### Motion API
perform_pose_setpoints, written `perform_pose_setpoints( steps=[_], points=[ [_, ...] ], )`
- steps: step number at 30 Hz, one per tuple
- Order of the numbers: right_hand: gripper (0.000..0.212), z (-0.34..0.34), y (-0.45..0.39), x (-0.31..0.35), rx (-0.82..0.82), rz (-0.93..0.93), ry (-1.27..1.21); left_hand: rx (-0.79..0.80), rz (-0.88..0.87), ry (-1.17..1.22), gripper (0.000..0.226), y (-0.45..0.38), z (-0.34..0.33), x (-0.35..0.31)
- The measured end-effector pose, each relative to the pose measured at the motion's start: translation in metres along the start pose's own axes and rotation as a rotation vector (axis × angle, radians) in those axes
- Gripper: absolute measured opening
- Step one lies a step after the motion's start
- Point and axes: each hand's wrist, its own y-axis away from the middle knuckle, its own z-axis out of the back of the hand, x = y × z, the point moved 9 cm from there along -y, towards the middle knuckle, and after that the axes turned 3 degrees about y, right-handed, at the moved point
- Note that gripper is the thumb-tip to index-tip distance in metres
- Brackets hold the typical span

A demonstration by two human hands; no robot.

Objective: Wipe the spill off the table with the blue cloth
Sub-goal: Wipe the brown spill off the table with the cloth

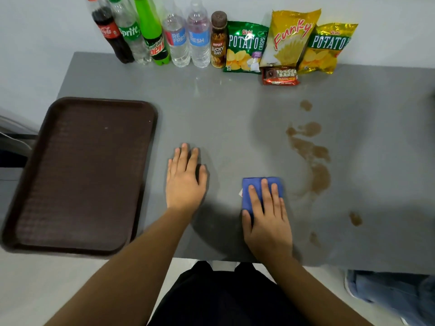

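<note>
A folded blue cloth (253, 189) lies flat on the grey table (223, 109) near its front edge. My right hand (268, 220) presses down on it, fingers spread over its top and thumb at its left side. A brown spill (310, 151) runs in patches just right of the cloth, from mid-table toward the front, with small separate drops (355, 218) further right. My left hand (186, 180) rests flat on the bare table, palm down, fingers apart, holding nothing, left of the cloth.
A dark brown tray (80, 175) sits at the left, overhanging the table edge. Along the back wall stand several drink bottles (150, 34) and snack bags (292, 38), with a small snack bar (280, 76) in front. Another person's jeans (388, 290) show at lower right.
</note>
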Motion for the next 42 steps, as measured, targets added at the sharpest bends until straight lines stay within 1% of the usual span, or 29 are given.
perform_pose_setpoints(
  steps=[3,7,10,13,16,19,22,25,28,30,32,36,42],
  points=[
    [0.064,0.002,-0.024,-0.001,0.011,0.086,-0.023,0.000,0.007,-0.018,0.055,0.008,-0.003,0.001],
    [0.065,0.004,-0.043,-0.021,0.026,0.089,-0.043,0.005,0.006,-0.051,0.057,0.013,-0.008,0.005],
    [0.065,0.010,-0.048,-0.050,0.014,0.004,-0.046,0.004,0.013,-0.077,0.056,0.015,-0.012,0.007],
    [0.065,0.013,-0.042,-0.082,0.043,-0.108,-0.058,-0.002,0.016,-0.081,0.057,0.016,-0.014,0.008],
    [0.067,0.017,-0.026,-0.098,0.035,-0.176,-0.076,0.005,0.015,-0.079,0.057,0.016,-0.014,0.007],
    [0.067,0.018,-0.008,-0.097,0.031,-0.227,-0.065,0.004,0.006,-0.074,0.058,0.016,-0.012,0.004],
    [0.065,0.019,0.008,-0.084,-0.017,-0.246,-0.001,-0.005,0.005,-0.070,0.057,0.016,-0.011,0.003],
    [0.062,0.018,0.013,-0.055,-0.080,-0.166,0.052,-0.004,0.009,-0.068,0.057,0.017,-0.012,0.003],
    [0.062,0.014,-0.006,-0.039,-0.037,-0.091,-0.003,-0.001,0.005,-0.063,0.055,0.016,-0.012,0.003],
    [0.065,0.009,-0.021,-0.044,0.029,-0.096,-0.057,-0.004,0.008,-0.065,0.055,0.016,-0.012,0.003],
    [0.066,0.007,-0.032,-0.052,0.060,-0.099,-0.081,-0.004,0.007,-0.063,0.055,0.016,-0.012,0.004],
    [0.065,0.009,-0.042,-0.069,0.048,-0.108,-0.072,-0.005,0.007,-0.052,0.055,0.017,-0.011,0.004],
    [0.067,0.016,-0.034,-0.106,0.036,-0.256,-0.103,0.009,0.025,-0.048,0.055,0.017,-0.011,0.004]
  ],
)
